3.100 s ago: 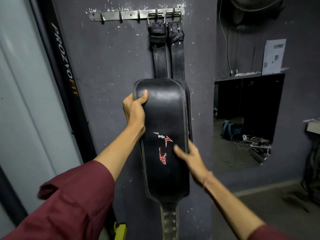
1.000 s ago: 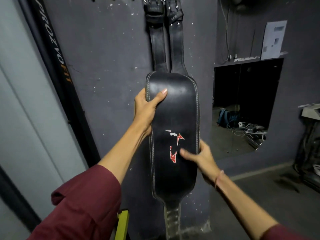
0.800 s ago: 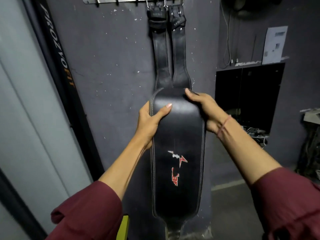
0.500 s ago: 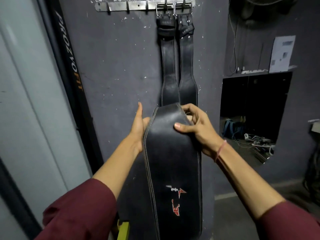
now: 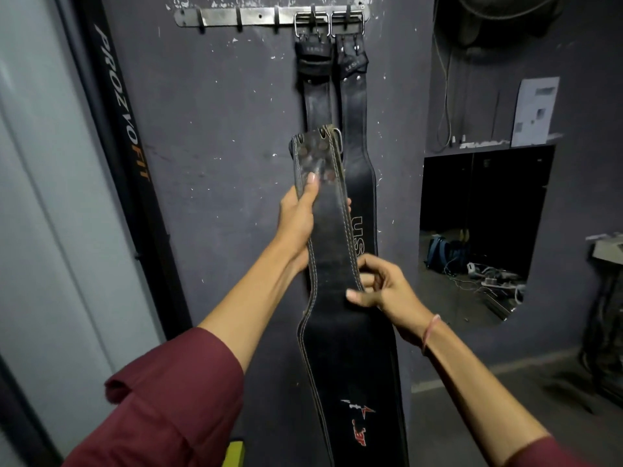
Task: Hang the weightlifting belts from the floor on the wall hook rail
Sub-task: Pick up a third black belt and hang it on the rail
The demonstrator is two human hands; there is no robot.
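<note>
The person holds a black belt [image 5: 333, 254] up in front of a dark grey wall [image 5: 219, 129], its narrow strap end uppermost and its wide part with a red and white logo hanging down toward the bottom edge of the view. The left hand [image 5: 298, 217] grips the strap near its top, thumb pressed on the near face and fingers wrapped round the far side. Lower down and to the right, the right hand [image 5: 384, 291] pinches the strap's right edge where it starts to widen, thumb on the front and fingers curled behind. The strap's top end shows rivets and part of a metal buckle [image 5: 337, 136], and it sits well below the rail [image 5: 236, 16], not on any hook. The rail is a metal strip fixed high on the wall; several hooks on its left part are bare. Two hung belts [image 5: 354, 106] dangle side by side from buckles on its right part, directly behind the held belt, and the right one carries white lettering. A thin thread [image 5: 429, 332] circles the right wrist, and a maroon sleeve [image 5: 175, 399] covers the left upper arm. Left of the wall stands a black post [image 5: 121, 102] with lettering. To the right is a dark opening [image 5: 482, 197], with a pale sheet [image 5: 536, 111] above it.
</note>
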